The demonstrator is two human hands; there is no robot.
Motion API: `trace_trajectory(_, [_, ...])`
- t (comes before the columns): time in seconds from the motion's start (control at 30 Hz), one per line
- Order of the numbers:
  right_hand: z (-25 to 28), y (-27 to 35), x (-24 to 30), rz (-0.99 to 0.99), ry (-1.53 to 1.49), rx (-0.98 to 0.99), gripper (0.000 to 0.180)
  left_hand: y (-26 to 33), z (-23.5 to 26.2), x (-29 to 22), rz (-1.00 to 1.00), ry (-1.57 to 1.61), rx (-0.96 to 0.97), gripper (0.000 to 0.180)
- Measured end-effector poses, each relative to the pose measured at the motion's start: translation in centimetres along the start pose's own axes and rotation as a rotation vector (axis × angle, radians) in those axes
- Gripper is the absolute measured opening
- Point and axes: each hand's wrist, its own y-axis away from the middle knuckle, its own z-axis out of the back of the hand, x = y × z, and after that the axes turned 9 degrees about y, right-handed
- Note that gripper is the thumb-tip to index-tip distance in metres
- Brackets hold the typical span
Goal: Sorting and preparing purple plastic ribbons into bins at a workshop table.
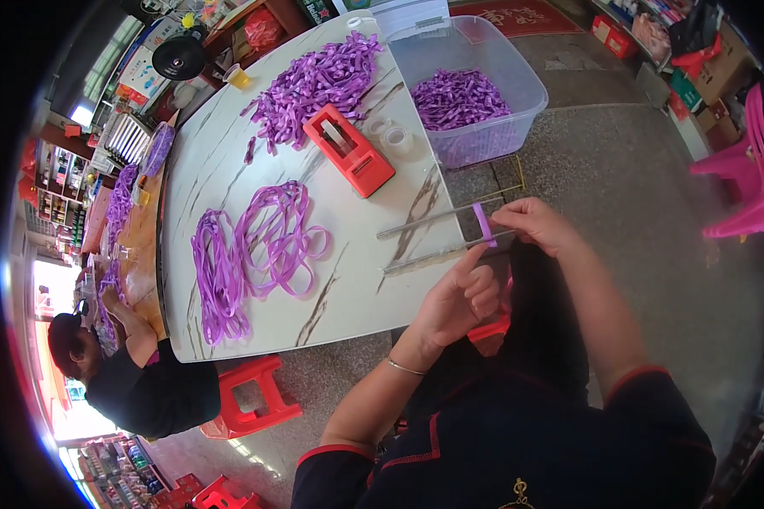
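Observation:
A short strip of purple ribbon point(482, 222) runs across two thin parallel rods point(420, 222) that stick out over the table's right edge. My right hand point(535, 225) is closed in a pinch at the strip's right side, thumb and fingertips against it. From below, my left hand point(463, 297) meets the strip's lower end with its index fingertip. Its other fingers are curled in, and its thumb is mostly hidden. Left of the rods, long loops of purple ribbon point(272, 237) lie on the marble-patterned table point(348, 288).
A red tape dispenser point(348, 151) stands mid-table beside clear tape rolls point(396, 140). Behind it lies a heap of purple ribbon pieces point(323, 81). A clear plastic bin point(526, 102) holds more pieces. Another person point(136, 373) sits at left; pink chairs point(751, 178) stand at right.

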Motion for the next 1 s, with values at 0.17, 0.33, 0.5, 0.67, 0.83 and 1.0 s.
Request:
trace_trajectory(0.17, [0.1,-0.7,-1.5,-0.043,-0.107,0.051,0.020,0.0,-0.1,0.0,0.003,-0.008,0.001,0.052])
trace_trajectory(0.33, [-0.6,-2.2,-3.8,-0.114,-0.366,0.128,0.018,-0.1,-0.5,0.1,-0.023,0.019,-0.082,0.046])
trace_trajectory(0.5, [-3.0,-3.9,-6.6,-0.032,-0.681,0.295,0.017,-0.1,-0.2,0.0,-0.005,-0.024,-0.009,0.051])
trace_trajectory(0.67, [-4.2,-5.3,-8.3,0.041,-1.022,0.616,0.018,-0.2,-0.4,0.0,0.008,-0.034,-0.005,0.053])
trace_trajectory(0.83, [-5.0,-6.1,-9.5,0.092,-1.033,0.620,0.018,-0.3,-0.5,0.0,0.003,-0.024,-0.034,0.055])
trace_trajectory(1.0, [-4.7,-4.2,-7.2,0.095,-0.985,0.585,0.019,-0.3,0.0,-0.1,0.017,-0.016,-0.002,0.055])
